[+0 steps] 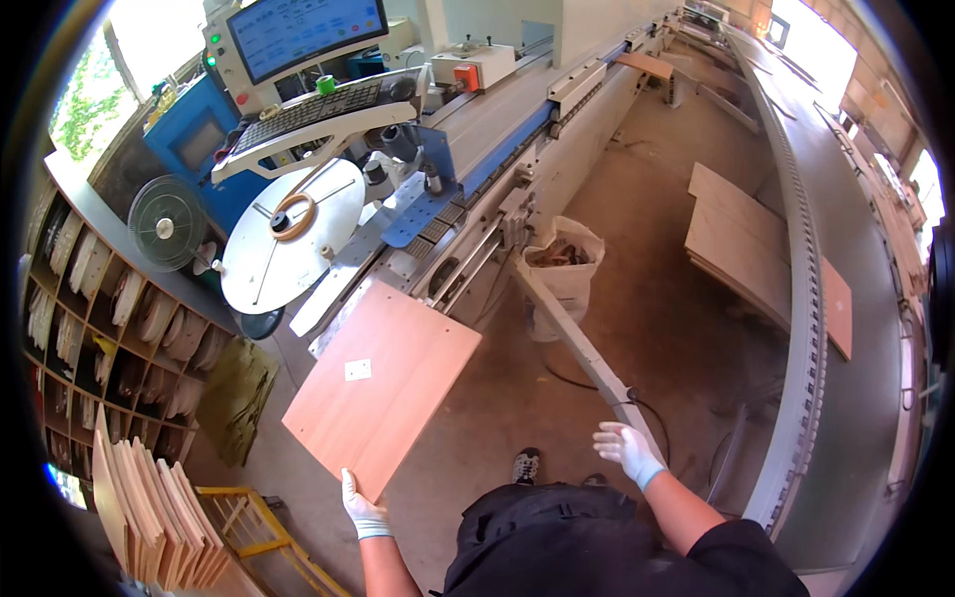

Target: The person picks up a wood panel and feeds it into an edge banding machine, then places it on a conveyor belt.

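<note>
Left hand (365,507) pinches the near corner of wood-grain panel (398,373) just ahead, right hand (629,451) outstretched, empty; panel could tip if that one-corner grip slips, far-edge support hard to tell.

You cannot read any words or numbers from where you stand. Near you, a little to the left, the wood board (390,386) carries a white label (357,370) on its upper face, with a few dark marks too small for you to make out. Farther off on the left, your screen (303,35) is lit mostly blue, its rows of little icons and lines too fine to read. Just nearer than that, the key markings on your keyboard (308,112) blur together. Over on the right, a second board (837,323) shows a pale patch (838,305) that may be another label.
</note>
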Tool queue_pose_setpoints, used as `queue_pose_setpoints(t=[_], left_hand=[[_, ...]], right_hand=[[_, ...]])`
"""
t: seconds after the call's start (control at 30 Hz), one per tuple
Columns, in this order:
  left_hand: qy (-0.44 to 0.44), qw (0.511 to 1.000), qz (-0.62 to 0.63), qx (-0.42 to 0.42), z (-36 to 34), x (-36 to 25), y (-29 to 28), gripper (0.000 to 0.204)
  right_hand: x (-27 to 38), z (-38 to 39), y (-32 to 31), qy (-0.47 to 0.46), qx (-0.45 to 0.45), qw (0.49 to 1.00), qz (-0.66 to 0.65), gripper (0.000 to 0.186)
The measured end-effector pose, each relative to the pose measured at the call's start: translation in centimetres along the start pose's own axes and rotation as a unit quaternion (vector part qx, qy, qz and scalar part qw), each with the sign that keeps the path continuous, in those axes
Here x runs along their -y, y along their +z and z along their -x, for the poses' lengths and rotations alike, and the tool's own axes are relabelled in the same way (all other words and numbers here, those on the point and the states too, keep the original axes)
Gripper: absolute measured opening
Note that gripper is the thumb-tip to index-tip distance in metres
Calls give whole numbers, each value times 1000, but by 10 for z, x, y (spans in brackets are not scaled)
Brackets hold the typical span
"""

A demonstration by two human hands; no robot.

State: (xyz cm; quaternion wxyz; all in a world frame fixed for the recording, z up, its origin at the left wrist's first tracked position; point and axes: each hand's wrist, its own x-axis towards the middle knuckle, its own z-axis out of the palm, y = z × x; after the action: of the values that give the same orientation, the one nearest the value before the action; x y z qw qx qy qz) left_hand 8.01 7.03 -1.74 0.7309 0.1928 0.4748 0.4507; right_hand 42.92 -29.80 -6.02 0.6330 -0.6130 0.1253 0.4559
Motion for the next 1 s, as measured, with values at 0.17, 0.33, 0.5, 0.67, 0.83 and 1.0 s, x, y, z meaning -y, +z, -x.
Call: queue_pose_setpoints(t=[0.17, 0.33, 0.5, 0.67, 0.83, 1.0], left_hand=[[-3, 999, 37, 33, -27, -1, 28, 47], [-25, 998, 49, 35, -74, -4, 52, 47], [-47, 999, -4, 9, -88, 12, 83, 47], [-54, 998, -25, -1, -83, 26, 126, 52], [-66, 996, -61, 10, -100, 44, 153, 56], [-97, 989, -111, -3, -105, 63, 201, 61]], right_hand=[[-47, 20, -86, 47, -161, 986, -13, 30], [-85, 33, -121, 57, -209, 976, -8, 27], [-106, 48, -95, 34, -182, 982, 40, 32], [-161, 41, -95, -35, -114, 987, 107, 30], [-165, 51, -91, -48, -107, 967, 228, 29], [-162, 54, -106, 30, -188, 981, -43, 23]])
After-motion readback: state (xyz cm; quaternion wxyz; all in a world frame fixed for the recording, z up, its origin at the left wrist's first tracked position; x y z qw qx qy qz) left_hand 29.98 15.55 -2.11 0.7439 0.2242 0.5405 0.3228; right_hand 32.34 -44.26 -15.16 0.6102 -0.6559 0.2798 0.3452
